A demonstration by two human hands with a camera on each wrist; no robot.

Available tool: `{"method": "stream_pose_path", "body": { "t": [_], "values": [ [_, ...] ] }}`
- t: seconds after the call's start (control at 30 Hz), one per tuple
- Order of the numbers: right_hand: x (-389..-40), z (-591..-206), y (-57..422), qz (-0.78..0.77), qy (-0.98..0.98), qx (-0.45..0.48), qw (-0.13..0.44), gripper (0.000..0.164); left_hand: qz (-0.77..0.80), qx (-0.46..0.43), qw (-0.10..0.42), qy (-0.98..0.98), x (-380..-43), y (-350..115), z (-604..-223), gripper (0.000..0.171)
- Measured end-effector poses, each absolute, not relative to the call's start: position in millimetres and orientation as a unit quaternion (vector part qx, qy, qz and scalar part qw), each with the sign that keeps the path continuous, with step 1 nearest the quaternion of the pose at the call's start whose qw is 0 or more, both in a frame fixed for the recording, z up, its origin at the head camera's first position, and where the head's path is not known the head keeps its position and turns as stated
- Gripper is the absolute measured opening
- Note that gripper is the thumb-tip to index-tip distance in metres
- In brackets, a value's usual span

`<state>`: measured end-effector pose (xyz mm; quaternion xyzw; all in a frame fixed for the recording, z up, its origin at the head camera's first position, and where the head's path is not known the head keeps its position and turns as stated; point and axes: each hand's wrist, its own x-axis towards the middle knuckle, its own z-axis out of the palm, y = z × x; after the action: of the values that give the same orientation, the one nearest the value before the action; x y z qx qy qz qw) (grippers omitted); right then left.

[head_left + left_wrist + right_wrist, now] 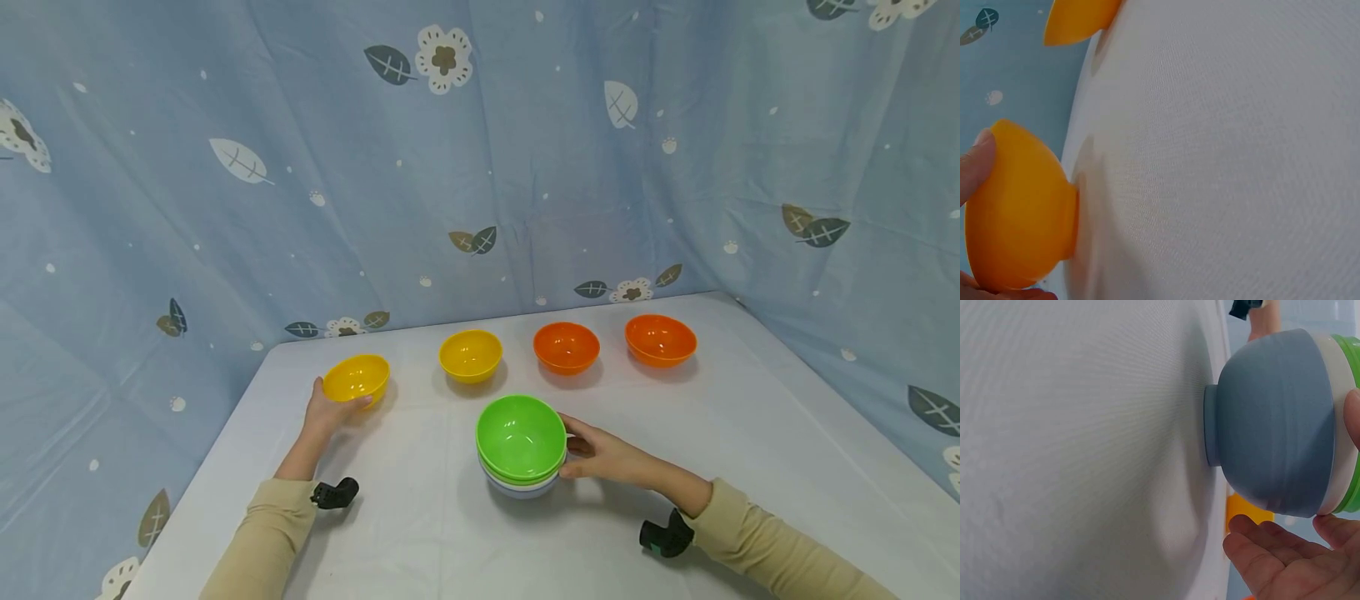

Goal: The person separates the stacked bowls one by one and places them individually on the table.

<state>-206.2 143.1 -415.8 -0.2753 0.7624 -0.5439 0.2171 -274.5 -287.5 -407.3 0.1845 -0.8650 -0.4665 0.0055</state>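
Note:
At the far left of the table, my left hand [328,417] grips a yellow bowl [357,377] with thumb and fingers on opposite sides of its rim. In the left wrist view, the same bowl's foot sits close over the white cloth. A stack of nested bowls stands upright near the middle: green bowls [521,439] on top, a white bowl [1340,378] below them, and a grey-blue bowl [1275,425] at the bottom. My right hand [611,454] holds the stack's right side between thumb and index finger, its other fingers extended beside the grey-blue bowl.
Behind the stack, another yellow bowl [470,357] and two orange bowls, one nearer the middle [566,348] and one farther right [660,341], stand in a row. White cloth covers the table [405,517]. A blue patterned curtain [525,167] hangs along its back and sides.

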Motion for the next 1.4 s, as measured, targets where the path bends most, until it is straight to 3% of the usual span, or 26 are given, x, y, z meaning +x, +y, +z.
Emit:
{"method": "stream_pose_path", "body": {
  "t": [0.93,1.2,1.4],
  "values": [
    [-206,-417,144,-0.547,0.76,-0.268,0.225,0.075,-0.501,0.185,0.053,-0.844,-296,-287,-421,0.115],
    [-208,-419,144,-0.551,0.755,-0.271,0.229,0.074,-0.479,0.195,0.047,-0.855,-317,-303,-443,0.116],
    [-208,-418,144,-0.552,0.755,-0.27,0.228,0.073,-0.5,0.204,0.048,-0.84,-311,-295,-434,0.119]
  ]
}}
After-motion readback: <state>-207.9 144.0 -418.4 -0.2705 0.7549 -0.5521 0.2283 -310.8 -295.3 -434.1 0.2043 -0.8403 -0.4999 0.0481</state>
